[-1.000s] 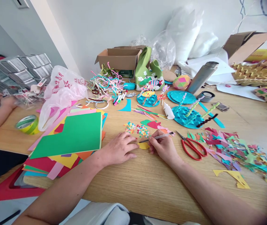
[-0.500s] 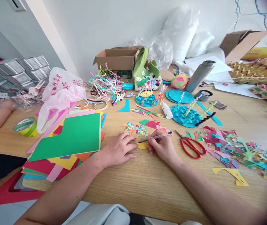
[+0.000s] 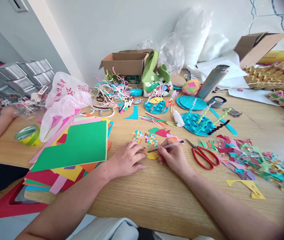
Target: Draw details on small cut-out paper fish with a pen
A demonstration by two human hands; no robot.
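In the head view my right hand (image 3: 173,155) is closed round a slim pen (image 3: 170,144) with a clear grey barrel. Its dark tip points left, close to a small yellow paper cutout (image 3: 152,155) lying flat on the table. On the other side of the cutout my left hand (image 3: 128,158) rests on the wood, fingers stretched out and holding nothing. Just beyond the hands lie two small heaps of coloured paper dots (image 3: 150,139) and red, green and pink paper fish (image 3: 162,132). Red-handled scissors (image 3: 205,156) lie right of my right hand.
Stacked coloured paper (image 3: 87,140) is at left, beside yellow-green tape (image 3: 27,135). Paper scraps (image 3: 246,156) spread at right. Further back stand a white glue bottle (image 3: 178,118), blue egg-tray pieces (image 3: 198,124), a steel flask (image 3: 213,81) and pipe cleaners (image 3: 112,88). Another person's hands (image 3: 5,111) are far left.
My hands and the pen have hardly moved. At the far left, the other person's hands have shifted slightly with a small item.
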